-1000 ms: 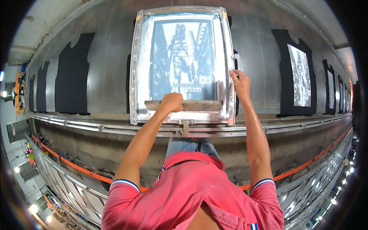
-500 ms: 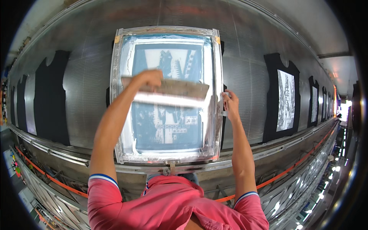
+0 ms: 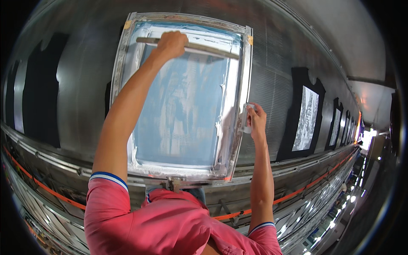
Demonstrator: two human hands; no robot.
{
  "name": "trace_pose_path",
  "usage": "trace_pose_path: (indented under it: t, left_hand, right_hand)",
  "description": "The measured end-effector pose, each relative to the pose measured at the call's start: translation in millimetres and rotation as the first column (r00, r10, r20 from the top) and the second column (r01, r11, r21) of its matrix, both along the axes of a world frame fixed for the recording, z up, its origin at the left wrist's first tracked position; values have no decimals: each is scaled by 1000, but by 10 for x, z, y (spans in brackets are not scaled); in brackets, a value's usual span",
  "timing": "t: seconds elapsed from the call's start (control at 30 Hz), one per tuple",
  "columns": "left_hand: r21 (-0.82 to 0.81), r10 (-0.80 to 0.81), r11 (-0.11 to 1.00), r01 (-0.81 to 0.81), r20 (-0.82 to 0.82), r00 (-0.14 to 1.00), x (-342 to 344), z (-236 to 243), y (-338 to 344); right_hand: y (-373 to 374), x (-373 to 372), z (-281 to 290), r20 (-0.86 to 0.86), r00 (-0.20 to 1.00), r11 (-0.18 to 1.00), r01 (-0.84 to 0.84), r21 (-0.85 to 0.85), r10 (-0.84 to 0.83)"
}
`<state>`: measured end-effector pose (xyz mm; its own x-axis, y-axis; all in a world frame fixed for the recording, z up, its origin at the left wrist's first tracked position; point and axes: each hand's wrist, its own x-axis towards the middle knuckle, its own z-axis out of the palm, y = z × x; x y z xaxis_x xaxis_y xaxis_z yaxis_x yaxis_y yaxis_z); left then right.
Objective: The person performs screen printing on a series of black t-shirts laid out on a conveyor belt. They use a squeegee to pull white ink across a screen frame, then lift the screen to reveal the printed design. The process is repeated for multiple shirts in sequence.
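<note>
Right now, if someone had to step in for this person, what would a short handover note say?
Left hand: gripping the squeegee, which lies across the far end of the screen frame.
Right hand: holding the frame's right edge, steadying it.
The frame lies flat on the long metal table, over a dark garment.
Done: the mesh shows a pale, smeared ink film along its whole length.
Left: the frame is not yet raised; the print beneath is hidden.
Black shirts with printed panels lie to the right.

Long metal tabletop (image 3: 80, 85) runs both ways, black printed T-shirts (image 3: 307, 112) laid along it. Orange rail (image 3: 297, 195) below. Ceiling lights (image 3: 369, 134) glare far right.
</note>
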<state>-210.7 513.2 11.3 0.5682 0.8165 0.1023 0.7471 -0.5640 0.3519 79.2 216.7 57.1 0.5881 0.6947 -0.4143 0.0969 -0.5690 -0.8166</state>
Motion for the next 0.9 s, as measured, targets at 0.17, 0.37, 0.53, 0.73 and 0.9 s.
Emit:
trace_pose_path:
  t: [0.17,0.37,0.53,0.73,0.9]
  left_hand:
    - [-26,-70,997,74,154,986,-710,276,-1395]
    - [9,38,999,-42,282,959,-1188,-993,-4583]
    - [7,-5,1000,4,211,978,-1552,226,-5688]
    - [-133,17,991,18,261,965,-3199,1826,-6030]
    - [-266,4,962,66,252,968,-3779,2672,-6495]
  right_hand:
    - [122,-177,469,-61,998,1000,-6,-15,5]
    - [-568,-239,-363,88,990,991,-117,64,111]
    - [-701,-215,358,202,978,986,-88,142,58]
    - [-1007,-1539,1441,410,911,994,-72,82,32]
    - [-1796,-2162,2511,417,909,995,-54,80,16]
